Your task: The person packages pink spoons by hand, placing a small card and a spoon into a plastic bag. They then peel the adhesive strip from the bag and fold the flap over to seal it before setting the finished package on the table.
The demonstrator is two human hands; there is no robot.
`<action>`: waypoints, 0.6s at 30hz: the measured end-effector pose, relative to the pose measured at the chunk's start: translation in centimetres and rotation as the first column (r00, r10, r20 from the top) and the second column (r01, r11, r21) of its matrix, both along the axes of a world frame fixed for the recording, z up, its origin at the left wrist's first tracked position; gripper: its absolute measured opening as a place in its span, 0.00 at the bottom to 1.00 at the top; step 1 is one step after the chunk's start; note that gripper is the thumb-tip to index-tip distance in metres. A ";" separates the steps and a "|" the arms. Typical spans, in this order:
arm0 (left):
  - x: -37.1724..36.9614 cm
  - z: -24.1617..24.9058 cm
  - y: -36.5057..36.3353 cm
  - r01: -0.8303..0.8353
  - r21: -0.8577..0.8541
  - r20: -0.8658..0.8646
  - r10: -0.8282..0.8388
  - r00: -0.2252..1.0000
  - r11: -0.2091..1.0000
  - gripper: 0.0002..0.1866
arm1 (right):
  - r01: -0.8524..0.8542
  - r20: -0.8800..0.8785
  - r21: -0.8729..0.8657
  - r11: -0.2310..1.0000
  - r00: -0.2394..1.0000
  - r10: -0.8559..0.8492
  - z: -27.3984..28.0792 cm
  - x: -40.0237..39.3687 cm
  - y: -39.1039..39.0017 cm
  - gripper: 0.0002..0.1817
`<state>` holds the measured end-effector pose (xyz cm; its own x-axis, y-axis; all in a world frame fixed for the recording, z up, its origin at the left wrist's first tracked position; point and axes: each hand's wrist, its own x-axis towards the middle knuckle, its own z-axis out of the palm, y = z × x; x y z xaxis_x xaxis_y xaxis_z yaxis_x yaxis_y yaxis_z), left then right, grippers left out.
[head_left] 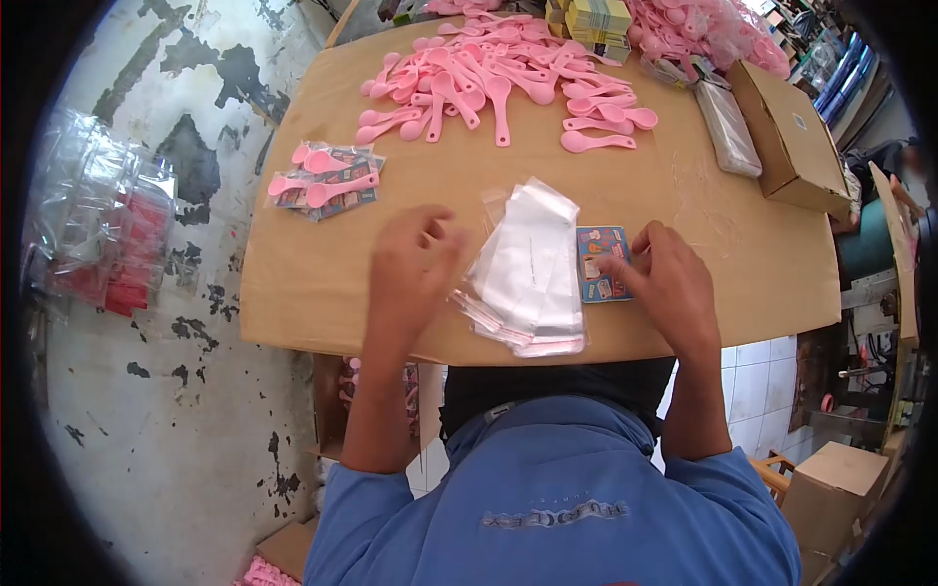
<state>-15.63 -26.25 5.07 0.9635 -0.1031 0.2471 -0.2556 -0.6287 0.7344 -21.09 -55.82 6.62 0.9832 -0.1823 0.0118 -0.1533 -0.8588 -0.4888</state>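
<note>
A stack of clear plastic bags (pixel 532 264) lies fanned out on the tan table (pixel 303 283) in front of me. Just left of the bags is my left hand (pixel 420 259), blurred, its fingers curled and their grip unclear. My right hand (pixel 669 278) rests over the right edge of a blue printed card (pixel 604 264), thumb on the card and fingers bent but apart. The card lies flat beside the bags. At the left, pink spoons (pixel 337 186) sit on bagged cards. A large heap of pink spoons (pixel 498 73) covers the far middle.
Yellow card stacks (pixel 598 21) stand at the far edge. To the right are a clear-wrapped pack (pixel 728 127) and an open cardboard box (pixel 787 137). Plastic packs (pixel 107 215) hang at the far left. Another person's arm shows at the right edge.
</note>
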 end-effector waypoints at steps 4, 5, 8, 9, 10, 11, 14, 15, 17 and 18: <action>0.0 -1.8 -2.4 0.163 0.147 -0.042 -0.158 0.986 0.976 0.15 | -0.029 -0.068 0.120 0.992 0.997 0.037 0.1 -0.2 -0.2 0.24; 0.1 -1.7 -2.5 0.161 0.064 -0.125 -0.152 0.980 0.985 0.14 | -0.028 -0.065 0.179 0.983 0.997 0.040 -0.1 -0.2 -0.4 0.23; -0.1 -1.1 -2.5 0.102 -0.148 -0.311 -0.144 0.940 0.984 0.13 | -0.029 -0.019 0.379 0.925 0.999 0.039 -1.3 0.4 -1.4 0.21; -0.2 -1.1 -2.5 0.071 -0.200 -0.333 -0.136 0.933 0.977 0.12 | -0.021 -0.004 0.369 0.929 1.000 0.024 -1.4 0.5 -1.5 0.19; -0.4 -1.1 -2.4 0.038 -0.251 -0.357 -0.129 0.925 0.967 0.11 | -0.013 0.012 0.358 0.934 1.000 0.010 -1.5 0.6 -1.6 0.18; -0.5 -1.1 -2.3 0.023 -0.269 -0.349 -0.120 0.929 0.963 0.11 | -0.005 0.026 0.347 0.938 1.000 -0.005 -1.6 0.7 -1.6 0.16; -1.1 -1.9 -2.1 0.030 -0.280 -0.254 -0.104 0.962 0.960 0.10 | -0.023 0.351 0.171 0.985 0.935 -0.040 -2.3 1.2 -1.1 0.13; -1.2 -2.3 -2.0 0.065 -0.251 -0.169 -0.110 0.979 0.966 0.09 | -0.071 0.357 0.326 0.943 0.932 -0.053 -2.0 1.1 -0.5 0.13; -1.4 -2.5 -2.2 0.098 -0.242 -0.097 -0.125 0.987 0.965 0.09 | -0.167 0.367 0.600 0.783 0.926 -0.084 -1.0 1.1 1.6 0.13; -1.5 -2.5 -2.3 0.098 -0.264 -0.112 -0.131 0.985 0.960 0.10 | -0.231 0.338 0.652 0.722 0.941 -0.004 -1.1 0.9 2.6 0.13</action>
<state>-17.17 -28.60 2.61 0.9741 -0.1635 0.1563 -0.2090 -0.3869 0.8981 -20.21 -53.23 5.55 0.9644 -0.1442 0.2218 0.1750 -0.2810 -0.9436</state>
